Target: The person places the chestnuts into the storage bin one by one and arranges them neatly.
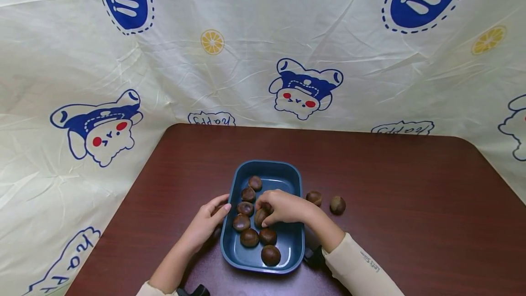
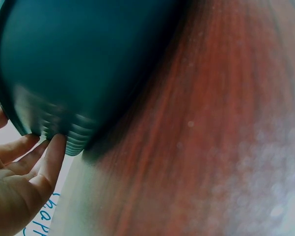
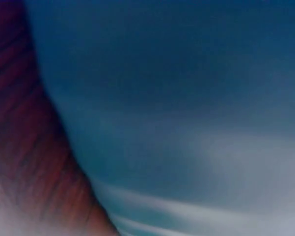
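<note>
A blue tray (image 1: 289, 259) with rounded corners stands on the table and holds several brown chestnuts (image 1: 270, 256). My left hand (image 1: 205, 223) is at the tray's left side, thumb at the rim. In the left wrist view its fairly straight fingers (image 2: 53, 160) touch the ribbed outer wall of the tray (image 2: 88, 64). Reaching over the right rim, my right hand (image 1: 283, 207) pinches a chestnut (image 1: 260, 218) inside the tray between thumb and fingers. Another chestnut there is partly hidden by that hand. The right wrist view shows only the blurred tray wall (image 3: 137, 147), not the hand.
Two loose chestnuts lie on the table right of the tray, one near the rim (image 1: 314, 198) and one farther out (image 1: 338, 205). The dark red-brown table (image 1: 411, 204) meets a printed white sheet (image 1: 242, 76) at its back and left edges.
</note>
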`<state>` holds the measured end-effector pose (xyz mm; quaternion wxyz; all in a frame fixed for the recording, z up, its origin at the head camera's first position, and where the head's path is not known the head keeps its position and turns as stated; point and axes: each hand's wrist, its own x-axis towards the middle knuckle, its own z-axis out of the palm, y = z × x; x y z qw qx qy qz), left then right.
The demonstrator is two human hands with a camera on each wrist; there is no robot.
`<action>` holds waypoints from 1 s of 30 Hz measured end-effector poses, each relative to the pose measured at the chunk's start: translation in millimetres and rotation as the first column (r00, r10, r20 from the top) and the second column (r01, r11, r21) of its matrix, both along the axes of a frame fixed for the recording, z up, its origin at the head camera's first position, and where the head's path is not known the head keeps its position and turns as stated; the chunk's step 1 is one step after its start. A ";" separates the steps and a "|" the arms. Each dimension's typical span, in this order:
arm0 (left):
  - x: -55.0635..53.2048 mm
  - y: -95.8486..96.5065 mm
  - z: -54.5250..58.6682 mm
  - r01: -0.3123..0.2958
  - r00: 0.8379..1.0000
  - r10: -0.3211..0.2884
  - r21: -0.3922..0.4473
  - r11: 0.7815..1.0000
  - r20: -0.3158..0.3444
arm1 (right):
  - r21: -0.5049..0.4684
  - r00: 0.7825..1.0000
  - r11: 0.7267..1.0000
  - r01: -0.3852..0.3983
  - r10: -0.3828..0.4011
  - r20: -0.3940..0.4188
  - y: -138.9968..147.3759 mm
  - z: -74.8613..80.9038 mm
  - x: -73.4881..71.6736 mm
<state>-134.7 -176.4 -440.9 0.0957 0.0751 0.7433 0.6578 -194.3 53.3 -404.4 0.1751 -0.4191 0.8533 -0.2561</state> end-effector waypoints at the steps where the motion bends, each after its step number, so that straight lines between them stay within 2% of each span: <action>1: 0.1 0.0 0.0 -0.001 1.000 0.001 0.000 1.000 0.000 | 0.009 1.000 1.000 -0.002 0.002 0.002 -0.6 -0.3 0.2; 7: 0.6 -0.4 0.3 0.001 1.000 -0.001 -0.002 1.000 0.001 | 0.047 1.000 0.999 -0.001 0.001 0.014 -1.9 -3.0 0.1; 12: 0.8 -0.3 0.4 0.001 1.000 -0.001 -0.005 1.000 0.001 | 0.031 0.999 0.999 0.009 -0.010 0.036 -0.8 -3.1 -0.4; 16: 0.6 0.2 -0.1 0.001 1.000 -0.001 -0.005 1.000 -0.001 | 0.016 1.000 1.000 0.020 -0.020 0.018 1.2 -1.4 -0.4; 20: 0.3 0.4 -0.6 0.000 1.000 0.000 -0.009 1.000 -0.001 | -0.023 1.000 0.999 0.023 -0.023 -0.004 3.3 1.3 0.6; 25: 0.0 0.2 -0.8 -0.003 1.000 0.003 -0.014 1.000 -0.001 | -0.097 0.999 0.995 0.034 -0.032 0.017 7.8 5.8 2.1; 30: -0.1 0.3 -0.4 -0.005 1.000 0.005 -0.016 1.000 0.002 | -0.220 0.993 0.972 0.084 -0.064 0.097 18.9 9.3 3.3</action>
